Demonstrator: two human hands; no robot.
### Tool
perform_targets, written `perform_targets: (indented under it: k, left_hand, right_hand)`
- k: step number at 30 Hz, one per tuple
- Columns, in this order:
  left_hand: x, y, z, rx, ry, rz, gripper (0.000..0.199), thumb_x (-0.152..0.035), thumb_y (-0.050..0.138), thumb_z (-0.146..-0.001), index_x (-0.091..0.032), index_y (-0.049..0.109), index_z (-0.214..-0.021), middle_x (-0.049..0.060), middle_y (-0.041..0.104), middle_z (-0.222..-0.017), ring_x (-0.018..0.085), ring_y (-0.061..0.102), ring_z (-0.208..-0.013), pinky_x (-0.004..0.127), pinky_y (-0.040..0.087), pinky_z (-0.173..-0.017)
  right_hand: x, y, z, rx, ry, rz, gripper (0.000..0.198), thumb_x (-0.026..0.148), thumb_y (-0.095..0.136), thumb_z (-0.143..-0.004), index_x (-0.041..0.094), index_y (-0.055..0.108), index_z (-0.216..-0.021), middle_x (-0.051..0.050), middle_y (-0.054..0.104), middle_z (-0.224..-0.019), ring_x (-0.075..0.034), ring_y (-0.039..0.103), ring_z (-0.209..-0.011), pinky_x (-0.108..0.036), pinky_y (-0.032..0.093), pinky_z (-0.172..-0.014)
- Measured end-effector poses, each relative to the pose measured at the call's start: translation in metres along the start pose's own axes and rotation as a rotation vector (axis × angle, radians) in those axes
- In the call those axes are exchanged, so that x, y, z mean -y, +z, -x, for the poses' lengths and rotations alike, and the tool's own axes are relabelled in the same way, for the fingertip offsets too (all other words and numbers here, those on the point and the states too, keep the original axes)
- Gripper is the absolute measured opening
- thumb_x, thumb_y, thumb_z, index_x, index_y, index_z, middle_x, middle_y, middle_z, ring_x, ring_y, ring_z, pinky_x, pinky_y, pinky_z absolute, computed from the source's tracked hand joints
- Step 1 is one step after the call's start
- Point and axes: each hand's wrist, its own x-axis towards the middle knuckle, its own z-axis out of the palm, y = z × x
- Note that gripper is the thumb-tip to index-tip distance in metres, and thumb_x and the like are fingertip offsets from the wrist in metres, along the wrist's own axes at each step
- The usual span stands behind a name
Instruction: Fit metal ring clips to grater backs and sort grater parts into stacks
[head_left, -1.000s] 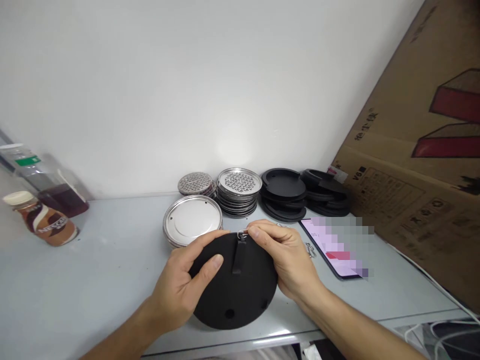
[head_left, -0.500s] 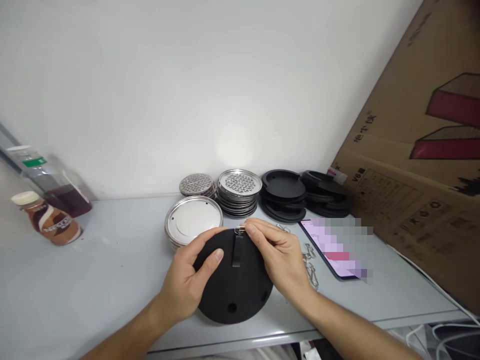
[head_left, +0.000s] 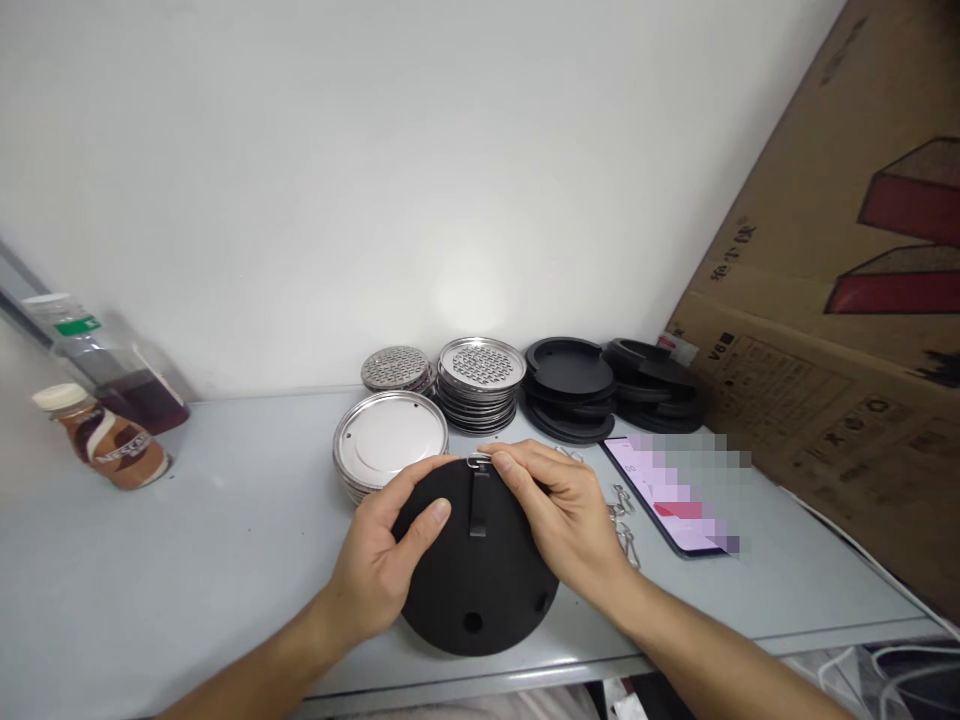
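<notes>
A round black disc [head_left: 480, 590], with a short strap [head_left: 478, 505] near its top and a dark hole low down, is tilted up over the table's front. My left hand [head_left: 386, 545] grips its left side, thumb on the face and fingers behind the upper edge. At the top of the strap, my right hand [head_left: 559, 500] pinches a small silver metal clip [head_left: 478, 460] between thumb and forefinger. How far the clip passes through the strap is hidden by the fingers. More loose silver clips [head_left: 624, 520] lie on the table just right of my right hand.
Behind the disc stand a stack of plain metal lids [head_left: 390, 440], stacked perforated metal discs [head_left: 480, 375] and stacked black discs [head_left: 570, 375]. A phone [head_left: 675, 500] lies at right before a large cardboard box [head_left: 810, 400]. Two bottles [head_left: 112, 445] stand at left.
The disc and both hands sit almost where they were, shifted slightly in view along with the background. My right fingers still pinch the clip, which now shows turned more sideways at the strap's top.
</notes>
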Motion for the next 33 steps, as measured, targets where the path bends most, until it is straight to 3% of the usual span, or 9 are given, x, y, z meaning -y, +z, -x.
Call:
perform_targets:
  k: [11, 15, 17, 20, 22, 24, 27, 31, 33]
  left_hand:
    - [-0.003, 0.003, -0.002, -0.027, 0.057, -0.107, 0.032, -0.033, 0.057, -0.092, -0.022, 0.061, -0.122, 0.005, 0.067, -0.123, 0.022, 0.063, -0.110, 0.030, 0.049, -0.097]
    - [-0.011, 0.002, -0.004, -0.104, 0.011, -0.091, 0.030, -0.038, 0.062, -0.087, -0.022, 0.063, -0.113, 0.003, 0.073, -0.095, 0.019, 0.070, -0.082, 0.025, 0.057, -0.071]
    - [-0.012, -0.003, -0.005, -0.149, 0.001, -0.112, 0.026, -0.039, 0.067, -0.084, -0.021, 0.064, -0.102, 0.000, 0.071, -0.079, 0.017, 0.068, -0.068, 0.022, 0.056, -0.060]
    - [-0.009, -0.010, -0.009, -0.199, 0.052, -0.185, 0.021, -0.039, 0.069, -0.081, -0.021, 0.066, -0.091, -0.001, 0.070, -0.074, 0.016, 0.066, -0.064, 0.020, 0.055, -0.056]
    - [-0.010, -0.009, -0.012, -0.197, 0.108, -0.231, 0.019, -0.038, 0.068, -0.083, -0.023, 0.069, -0.094, -0.001, 0.072, -0.079, 0.017, 0.067, -0.068, 0.021, 0.056, -0.059]
    - [-0.017, -0.004, -0.018, -0.171, 0.219, -0.311, 0.016, -0.033, 0.067, -0.084, -0.025, 0.071, -0.098, -0.001, 0.073, -0.087, 0.018, 0.068, -0.074, 0.023, 0.056, -0.065]
    - [-0.038, 0.013, -0.041, -0.061, 0.511, -0.444, 0.025, -0.020, 0.066, -0.086, -0.031, 0.071, -0.107, -0.002, 0.072, -0.099, 0.018, 0.067, -0.087, 0.025, 0.054, -0.078]
    - [-0.061, 0.052, -0.104, 0.166, 0.932, -0.584, 0.038, -0.011, 0.053, -0.092, -0.029, 0.064, -0.124, 0.004, 0.070, -0.112, 0.020, 0.061, -0.102, 0.035, 0.047, -0.091]
    - [-0.064, 0.077, -0.144, 0.218, 1.022, -0.746, 0.039, -0.011, 0.047, -0.094, -0.027, 0.063, -0.126, 0.006, 0.070, -0.116, 0.022, 0.058, -0.105, 0.042, 0.042, -0.097]
  right_hand:
    - [-0.002, -0.003, -0.012, 0.073, 0.050, -0.123, 0.024, 0.035, 0.056, -0.094, 0.025, 0.077, -0.097, -0.005, 0.073, -0.091, -0.019, 0.066, -0.088, -0.032, 0.050, -0.080]
    - [0.000, -0.052, -0.028, -0.241, 0.058, -0.025, 0.026, 0.040, 0.058, -0.091, 0.023, 0.076, -0.084, -0.004, 0.069, -0.082, -0.016, 0.059, -0.067, -0.028, 0.046, -0.057]
    - [-0.004, -0.083, -0.024, -0.341, 0.055, 0.128, 0.025, 0.041, 0.063, -0.088, 0.022, 0.075, -0.077, -0.004, 0.067, -0.084, -0.017, 0.057, -0.071, -0.028, 0.044, -0.057]
    - [-0.020, -0.111, 0.004, -0.234, 0.124, 0.345, 0.030, 0.041, 0.063, -0.087, 0.020, 0.070, -0.066, -0.002, 0.062, -0.069, -0.018, 0.054, -0.066, -0.030, 0.042, -0.059]
    - [-0.036, -0.112, 0.029, -0.122, 0.161, 0.411, 0.033, 0.039, 0.057, -0.092, 0.020, 0.071, -0.068, -0.003, 0.062, -0.066, -0.019, 0.055, -0.065, -0.031, 0.043, -0.062]
    - [-0.053, -0.102, 0.047, -0.067, 0.160, 0.499, 0.032, 0.036, 0.051, -0.096, 0.021, 0.074, -0.080, -0.006, 0.066, -0.076, -0.021, 0.058, -0.073, -0.034, 0.046, -0.068]
    - [-0.070, -0.086, 0.058, -0.050, 0.097, 0.672, 0.029, 0.031, 0.047, -0.097, 0.022, 0.075, -0.097, -0.010, 0.067, -0.093, -0.026, 0.060, -0.090, -0.040, 0.048, -0.081]
    - [-0.076, -0.078, 0.057, 0.031, 0.041, 0.725, 0.029, 0.027, 0.048, -0.096, 0.022, 0.070, -0.115, -0.013, 0.059, -0.126, -0.029, 0.051, -0.121, -0.045, 0.042, -0.103]
    - [-0.074, -0.077, 0.057, 0.082, 0.072, 0.725, 0.032, 0.028, 0.047, -0.097, 0.023, 0.066, -0.121, -0.014, 0.056, -0.133, -0.030, 0.048, -0.127, -0.047, 0.038, -0.107]
